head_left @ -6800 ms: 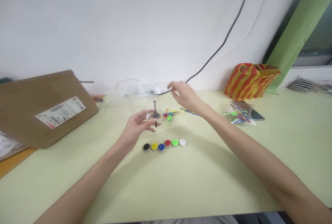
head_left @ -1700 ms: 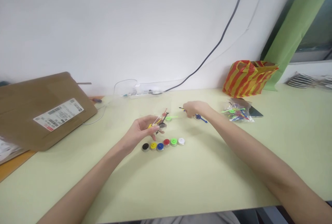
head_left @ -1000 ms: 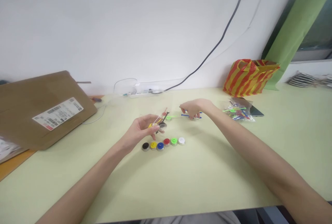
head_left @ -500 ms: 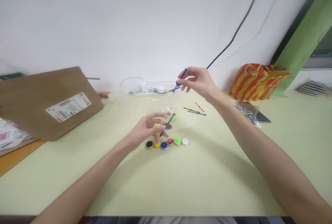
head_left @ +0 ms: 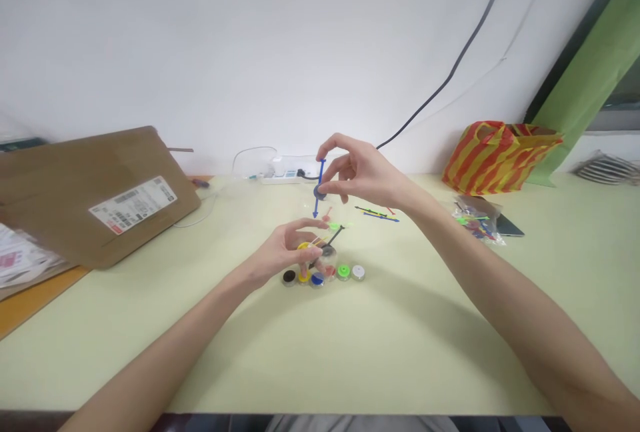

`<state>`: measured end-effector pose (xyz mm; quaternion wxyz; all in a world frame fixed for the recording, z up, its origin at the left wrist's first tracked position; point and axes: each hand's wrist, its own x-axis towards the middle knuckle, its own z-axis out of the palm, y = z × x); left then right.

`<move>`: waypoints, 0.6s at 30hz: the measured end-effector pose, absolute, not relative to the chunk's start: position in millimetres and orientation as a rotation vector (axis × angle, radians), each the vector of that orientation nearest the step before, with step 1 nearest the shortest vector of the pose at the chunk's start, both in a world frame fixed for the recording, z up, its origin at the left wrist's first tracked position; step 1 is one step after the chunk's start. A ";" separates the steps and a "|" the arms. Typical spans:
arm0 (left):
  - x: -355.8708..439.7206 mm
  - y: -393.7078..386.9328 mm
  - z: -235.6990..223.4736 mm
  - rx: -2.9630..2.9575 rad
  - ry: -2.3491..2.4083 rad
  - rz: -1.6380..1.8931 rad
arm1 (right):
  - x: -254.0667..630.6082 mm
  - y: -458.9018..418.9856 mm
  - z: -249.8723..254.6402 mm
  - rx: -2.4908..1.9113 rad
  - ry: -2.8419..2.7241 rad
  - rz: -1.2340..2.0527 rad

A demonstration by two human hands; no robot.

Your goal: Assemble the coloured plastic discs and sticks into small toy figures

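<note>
My right hand (head_left: 357,172) pinches a thin blue plastic pin with a round disc (head_left: 319,187), held upright just above my left hand. My left hand (head_left: 286,252) is closed on a small bundle of coloured pins (head_left: 320,240): yellow, black, red and green ones show between the fingers. Right below it on the pale green table (head_left: 350,345) lies a row of small round caps (head_left: 325,275), black, yellow, blue, red, green and white. A few loose pins (head_left: 377,213) lie on the table behind my right wrist.
A brown cardboard envelope with a label (head_left: 95,195) lies at the left. A white power strip (head_left: 285,172) sits by the wall. At the right are a clear bag of pins (head_left: 473,222), a dark phone (head_left: 507,225) and a red-and-yellow striped bag (head_left: 493,155).
My right hand picked a blue pin off the table, lifted it, and has brought it left and down over my left hand. The left hand kept its bundle above the caps.
</note>
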<state>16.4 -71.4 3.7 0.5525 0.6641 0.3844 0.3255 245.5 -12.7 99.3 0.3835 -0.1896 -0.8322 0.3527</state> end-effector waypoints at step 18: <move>16.1 -75.6 5.9 1.558 0.868 0.697 | 242.8 -14.0 94.9 -0.615 -2.280 0.789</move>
